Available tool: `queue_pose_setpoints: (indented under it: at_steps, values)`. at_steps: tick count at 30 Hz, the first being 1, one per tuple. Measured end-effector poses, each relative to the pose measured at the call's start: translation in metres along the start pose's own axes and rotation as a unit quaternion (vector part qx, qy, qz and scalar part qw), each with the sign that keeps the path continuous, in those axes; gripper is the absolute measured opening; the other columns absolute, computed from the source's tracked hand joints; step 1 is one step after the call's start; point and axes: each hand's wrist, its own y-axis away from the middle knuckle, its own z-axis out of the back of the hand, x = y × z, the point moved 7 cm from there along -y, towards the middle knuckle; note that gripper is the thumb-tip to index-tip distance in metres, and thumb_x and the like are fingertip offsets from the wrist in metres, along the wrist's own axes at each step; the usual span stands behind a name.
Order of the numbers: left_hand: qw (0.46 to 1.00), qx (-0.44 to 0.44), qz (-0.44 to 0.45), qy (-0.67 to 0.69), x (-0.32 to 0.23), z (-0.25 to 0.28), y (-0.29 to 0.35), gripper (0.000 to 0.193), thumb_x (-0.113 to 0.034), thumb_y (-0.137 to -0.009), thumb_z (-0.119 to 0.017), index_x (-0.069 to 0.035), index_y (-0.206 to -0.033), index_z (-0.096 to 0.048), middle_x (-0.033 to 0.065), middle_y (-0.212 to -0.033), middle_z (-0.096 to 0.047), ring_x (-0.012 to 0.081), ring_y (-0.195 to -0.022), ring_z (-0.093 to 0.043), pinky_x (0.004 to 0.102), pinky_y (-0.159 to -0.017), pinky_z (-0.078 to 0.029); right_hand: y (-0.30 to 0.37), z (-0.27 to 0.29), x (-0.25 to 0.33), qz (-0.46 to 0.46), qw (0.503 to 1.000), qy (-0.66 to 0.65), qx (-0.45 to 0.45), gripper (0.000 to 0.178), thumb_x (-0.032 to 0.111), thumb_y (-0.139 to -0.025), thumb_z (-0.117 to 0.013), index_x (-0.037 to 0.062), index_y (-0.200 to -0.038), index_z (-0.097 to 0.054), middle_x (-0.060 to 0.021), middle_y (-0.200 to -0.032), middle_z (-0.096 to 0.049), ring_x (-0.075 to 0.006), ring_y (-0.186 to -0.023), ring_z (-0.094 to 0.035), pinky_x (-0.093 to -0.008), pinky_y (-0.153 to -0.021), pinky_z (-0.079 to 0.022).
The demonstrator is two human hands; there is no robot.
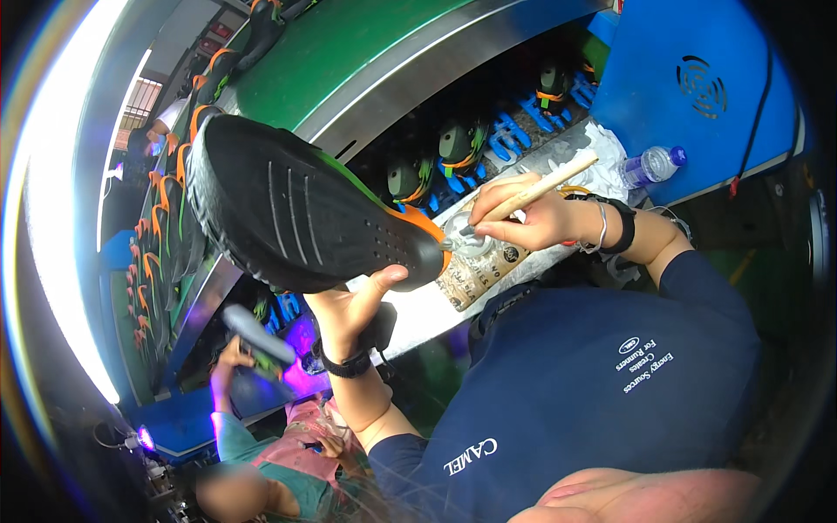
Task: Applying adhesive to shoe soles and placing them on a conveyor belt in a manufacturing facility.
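My left hand (350,307) grips a large shoe (292,209) from below, its thumb lying on the narrower end. The shoe's black underside, with grooves and small dots, faces me; orange and green trim shows along its edge. Closed around a brush (558,181) with a pale wooden handle is my right hand (527,213). The brush's tip is close to the orange edge of the shoe; whether it touches I cannot tell. Just beneath the right hand stands a clear cup (473,242), partly hidden, by a brown printed piece (479,281).
A green conveyor belt (349,52) carries a row of shoes (157,235) on the left. More shoes (462,144) stand on blue holders beneath the metal edge. A bottle (654,167) lies beside crumpled white paper (602,161). A co-worker (279,471) handles a blurred shoe at lower left.
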Motion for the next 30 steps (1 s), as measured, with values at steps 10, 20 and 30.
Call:
queue_pose_setpoints:
  at_steps: [10,20,30]
  values:
    - [0.999,-0.011,-0.040,-0.018,-0.008,-0.010,-0.004,0.032,0.000,-0.056,-0.074,0.002,-0.084,-0.059,0.0058,-0.079,-0.061,0.0131,-0.069,-0.057,0.0252,-0.065,-0.045,0.009,-0.001,0.004,-0.076,0.995,-0.070,-0.017,0.009,0.003,-0.071,-0.060,-0.0024,-0.078,-0.058,-0.0118,-0.069,-0.058,-0.0177,-0.059,-0.055,-0.0269,-0.053,-0.043]
    - [0.994,0.027,0.055,0.087,0.022,-0.012,-0.009,0.049,-0.005,-0.057,-0.076,0.001,-0.098,-0.050,0.0099,-0.086,-0.060,0.0186,-0.080,-0.058,0.0291,-0.073,-0.046,0.002,0.017,-0.012,-0.050,0.998,0.001,-0.034,0.006,-0.003,-0.068,-0.060,-0.0031,-0.075,-0.060,-0.0128,-0.074,-0.060,-0.0204,-0.061,-0.056,-0.0282,-0.054,-0.044]
    - [0.981,0.000,0.120,0.154,0.059,-0.023,0.005,0.065,-0.008,-0.059,-0.076,0.000,-0.112,-0.038,0.0109,-0.102,-0.052,0.0203,-0.094,-0.052,0.0318,-0.082,-0.042,-0.002,0.025,-0.005,0.012,1.000,0.007,0.003,0.003,0.000,-0.069,-0.061,-0.0017,-0.071,-0.060,-0.0106,-0.072,-0.060,-0.0176,-0.061,-0.055,-0.0259,-0.053,-0.044]
